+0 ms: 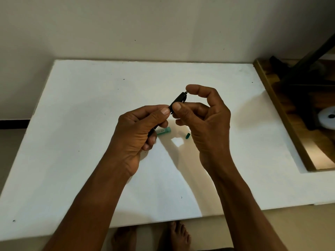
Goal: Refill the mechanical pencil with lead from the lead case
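- the left hand [137, 131] is closed round the lower part of the black mechanical pencil [178, 100], fingers curled about the barrel and the thumb pressed on it from above.
- the right hand [204, 120] pinches the upper part of the same pencil: its thumb lies against the barrel just beside the left thumb, and its bent forefinger touches the pencil's top end; the other fingers are curled in loosely.
- the pencil is held in the air above the white table [90, 105], tilted, with its top end up and away from the person and its lower end hidden in the left fist.
- the green lead case [164, 131] lies flat on the table under the hands, partly covered by the left fingers.
- a small green cap [187, 135] lies on the table just right of the case, apart from it.
- whether any lead is out cannot be told.
- a wooden surface [290, 124] borders the table on the right.
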